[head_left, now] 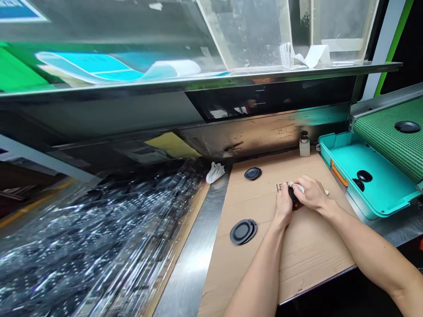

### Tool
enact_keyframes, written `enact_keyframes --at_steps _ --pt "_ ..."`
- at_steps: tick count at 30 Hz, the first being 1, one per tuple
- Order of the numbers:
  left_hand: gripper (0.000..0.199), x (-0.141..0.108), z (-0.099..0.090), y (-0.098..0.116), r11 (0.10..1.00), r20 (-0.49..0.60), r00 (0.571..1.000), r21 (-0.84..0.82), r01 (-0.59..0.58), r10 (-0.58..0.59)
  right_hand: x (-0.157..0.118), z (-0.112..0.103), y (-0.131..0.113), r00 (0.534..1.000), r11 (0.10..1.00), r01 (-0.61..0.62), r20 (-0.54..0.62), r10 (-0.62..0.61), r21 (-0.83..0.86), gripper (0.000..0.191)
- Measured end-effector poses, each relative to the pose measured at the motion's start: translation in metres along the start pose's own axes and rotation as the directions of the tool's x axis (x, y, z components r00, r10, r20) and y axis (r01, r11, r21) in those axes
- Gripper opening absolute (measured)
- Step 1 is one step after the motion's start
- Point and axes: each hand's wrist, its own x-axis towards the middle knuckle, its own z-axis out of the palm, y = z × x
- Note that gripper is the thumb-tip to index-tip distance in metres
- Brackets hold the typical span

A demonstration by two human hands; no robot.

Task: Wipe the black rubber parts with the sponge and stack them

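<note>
Left hand [284, 201] gripped black round part [292, 193] over cardboard [310, 264], beside printed letters [279, 187]. Right hand [312, 192] pinched white wipe [299, 187] against it, probably cloth; fingers hid much of both. Black discs [241, 232] lay left in two stacks, capped bottle [304, 149] stood behind, teal tray [390, 191] sat right.

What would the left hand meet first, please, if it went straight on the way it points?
Past the black part and cloth right before it, the left hand would probably meet the bottle, near the cardboard's far edge, though depth is unclear.
</note>
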Motion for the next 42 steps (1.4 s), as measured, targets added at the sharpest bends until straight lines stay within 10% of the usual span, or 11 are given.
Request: enact_keyframes --at_steps 13,19,27,37,42 --pt "0.038 -0.011 0.010 0.018 0.971 -0.099 0.979 0.176 -0.159 0.178 0.000 -0.004 -0.001 0.997 0.998 -0.066 -0.048 0.066 0.003 0.015" --pt "0.063 -0.010 0.005 0.011 1.000 0.032 0.999 0.012 0.020 -0.020 0.009 -0.008 0.017 0.954 0.972 -0.134 -0.241 0.179 0.191 0.017" --pt "0.072 -0.006 0.002 0.009 0.999 0.008 0.999 -0.012 0.044 -0.044 0.001 0.004 0.008 0.999 0.994 -0.054 -0.001 0.055 0.096 0.015" --pt "0.074 -0.009 0.002 0.005 0.993 0.013 1.000 0.120 0.015 -0.017 0.000 0.003 0.003 0.998 0.998 -0.065 0.016 0.065 -0.009 0.017" --pt "0.068 -0.004 0.003 0.016 0.987 -0.028 0.993 -0.112 0.115 -0.118 0.002 0.001 0.010 0.988 0.986 -0.148 -0.030 0.151 0.075 0.018"
